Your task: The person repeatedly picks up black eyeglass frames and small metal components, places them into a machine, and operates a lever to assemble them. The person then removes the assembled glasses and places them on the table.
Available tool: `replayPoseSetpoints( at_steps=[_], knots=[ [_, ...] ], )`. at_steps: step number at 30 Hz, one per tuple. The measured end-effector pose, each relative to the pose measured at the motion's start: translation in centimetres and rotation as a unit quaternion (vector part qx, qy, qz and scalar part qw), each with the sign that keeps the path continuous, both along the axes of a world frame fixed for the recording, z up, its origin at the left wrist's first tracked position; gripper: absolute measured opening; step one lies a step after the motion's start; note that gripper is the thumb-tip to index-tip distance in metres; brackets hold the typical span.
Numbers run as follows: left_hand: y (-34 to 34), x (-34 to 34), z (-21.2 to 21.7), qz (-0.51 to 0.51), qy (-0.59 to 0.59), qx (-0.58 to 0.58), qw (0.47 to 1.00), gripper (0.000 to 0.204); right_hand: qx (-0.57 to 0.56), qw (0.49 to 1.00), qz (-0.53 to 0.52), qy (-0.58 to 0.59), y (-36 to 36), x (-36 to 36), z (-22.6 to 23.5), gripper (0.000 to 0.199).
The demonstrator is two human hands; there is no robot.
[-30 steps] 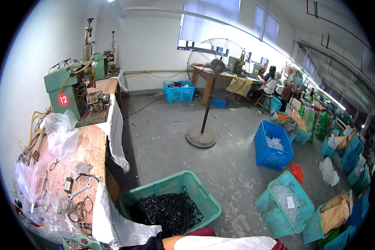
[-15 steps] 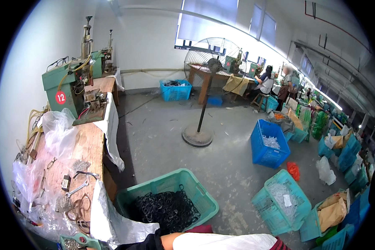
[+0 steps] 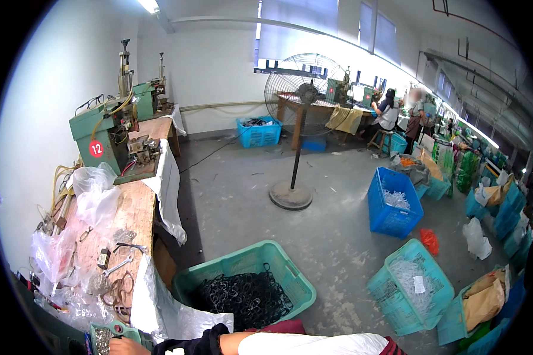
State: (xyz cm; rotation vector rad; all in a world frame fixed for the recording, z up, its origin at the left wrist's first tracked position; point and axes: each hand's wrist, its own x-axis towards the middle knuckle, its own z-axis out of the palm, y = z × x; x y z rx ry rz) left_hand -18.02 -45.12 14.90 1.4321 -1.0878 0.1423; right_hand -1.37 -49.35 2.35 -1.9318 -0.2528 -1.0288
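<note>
At the lower left edge, part of my right hand (image 3: 128, 347) shows beside a small open container of tiny metal parts (image 3: 103, 341). Its fingers are mostly cut off by the picture's edge, so their grip is hidden. A dark sleeve covers the forearm, with bare skin near the elbow and a white sleeve above. My left hand is out of sight. Closest to the arm is a green plastic crate (image 3: 302, 290) holding a tangled heap of black frame-like pieces (image 3: 243, 300). Silvery sheeting (image 3: 154, 302) drapes over the bench edge beside it.
The wooden bench (image 3: 137, 207) carries a wrench (image 3: 118, 266), eyeglass frames (image 3: 122, 286), plastic bags (image 3: 95, 192) and a green machine (image 3: 98, 142). A pedestal fan (image 3: 291, 195) stands on the floor. Right of it are a blue crate (image 3: 391, 222) and a teal crate (image 3: 388, 305). Two people sit or stand farther back.
The whole view has shifted, so the bench and crates appear farther right. More of my right hand now shows beside the container of metal parts.
</note>
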Motion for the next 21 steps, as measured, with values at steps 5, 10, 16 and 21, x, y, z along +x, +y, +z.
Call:
replayPoseSetpoints(
  at_steps=[5,10,16,21],
  knots=[
    [2.4,-0.2,0.4,0.054,0.008,-0.013,0.998,0.013,-0.007,0.999,-0.031,0.014,0.8,-0.2,0.2,0.010],
    [6.5,0.2,0.5,0.144,0.012,-0.039,0.989,0.013,-0.040,0.998,-0.055,-0.011,1.3,-0.2,0.8,0.015],
    [12.3,2.8,1.4,0.311,-0.068,-0.033,0.948,0.008,0.083,0.996,-0.007,0.008,0.6,-2.7,5.6,0.023],
    [19.3,2.5,-2.0,0.432,0.084,-0.109,0.892,0.005,0.049,0.988,0.143,0.035,5.6,-3.5,10.1,0.020]
  ],
)
